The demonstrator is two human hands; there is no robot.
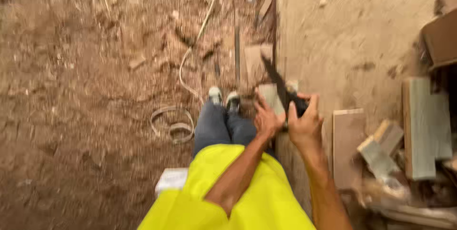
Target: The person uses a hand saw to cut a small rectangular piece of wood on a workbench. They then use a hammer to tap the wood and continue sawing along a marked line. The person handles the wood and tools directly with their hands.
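Looking down past a bright yellow shirt (247, 196), blue trousers (221, 127) and two pale shoes (223, 97), all on bare, littered ground (85, 68). Right of the person, planks (347, 144) and offcuts (381, 151) lie piled, with a grey slab (421, 125) beyond them. The left hand (266, 118) is closed around a small pale block of wood (272, 97), fingers curled over its near edge. The right hand (304, 123) sits just beside it, gripped tight on a dark handle; its blade (275, 75) slants up and away, crossing the block's right side. Farther off, a pale cord (190, 54) snakes across the dirt to a loose coil (173, 123).
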